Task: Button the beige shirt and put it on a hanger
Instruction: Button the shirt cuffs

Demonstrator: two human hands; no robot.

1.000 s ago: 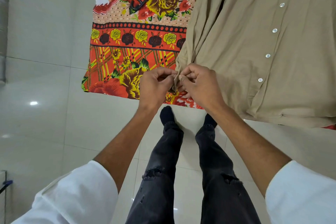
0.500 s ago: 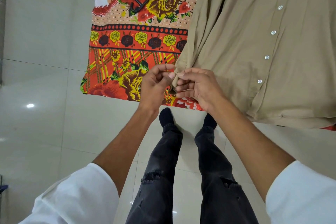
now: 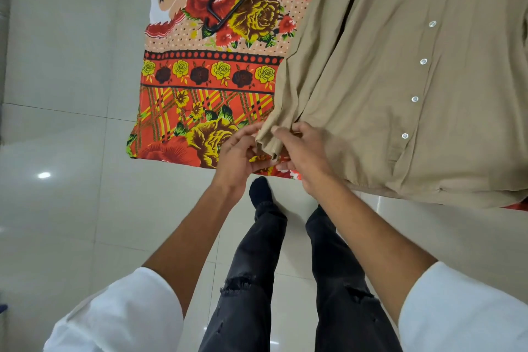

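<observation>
My left hand (image 3: 237,157) and my right hand (image 3: 307,156) both pinch the sleeve cuff (image 3: 267,141) of the beige shirt (image 3: 371,80), which lies on the flowered cloth (image 3: 200,106). I think I must keep the 2 edges aligned while buttoning.

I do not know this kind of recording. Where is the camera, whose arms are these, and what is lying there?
There is no machine here. A person wears one camera on the head, looking down, so you see their own arms and legs and the tiled floor. The left hand and right hand both pinch the cuff of a beige shirt, which lies on a flowered cloth. A black hanger lies on the cloth too, beside the shirt, untouched. Blur hides the cuff's button.
</observation>
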